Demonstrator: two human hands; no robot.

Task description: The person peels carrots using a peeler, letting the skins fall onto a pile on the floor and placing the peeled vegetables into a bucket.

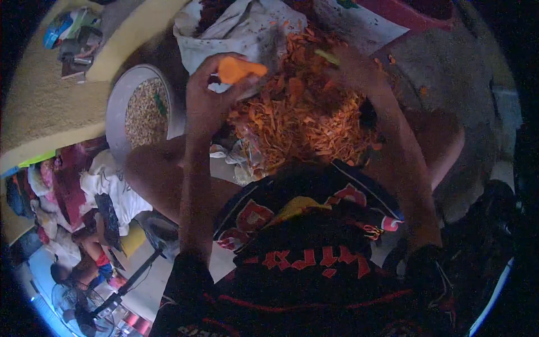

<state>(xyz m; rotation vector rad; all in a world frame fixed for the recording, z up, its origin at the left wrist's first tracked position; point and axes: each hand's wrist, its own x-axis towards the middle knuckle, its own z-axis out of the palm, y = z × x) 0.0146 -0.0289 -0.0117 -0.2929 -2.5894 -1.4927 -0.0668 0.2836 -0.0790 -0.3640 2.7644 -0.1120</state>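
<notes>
My left hand [217,80], at the upper left of centre, holds an orange piece [238,70] between thumb and fingers; its exact kind is unclear. My right hand [351,67] is blurred above a heap of orange shreds and pieces [303,122], with a small yellow-green thing [327,57] at its fingers. Whether that thing is gripped cannot be told. The heap lies before my crossed legs. A white cloth or sack [240,42] lies behind my left hand, and a second pale sheet [366,27] spreads behind my right hand.
A round pale basin [116,103] with small beige pieces stands left of the heap. A reddish-pink container edge [400,12] is at the top right. White cloth [120,189] and assorted items lie at the left. A standing fan [90,303] and another person [86,261] are lower left.
</notes>
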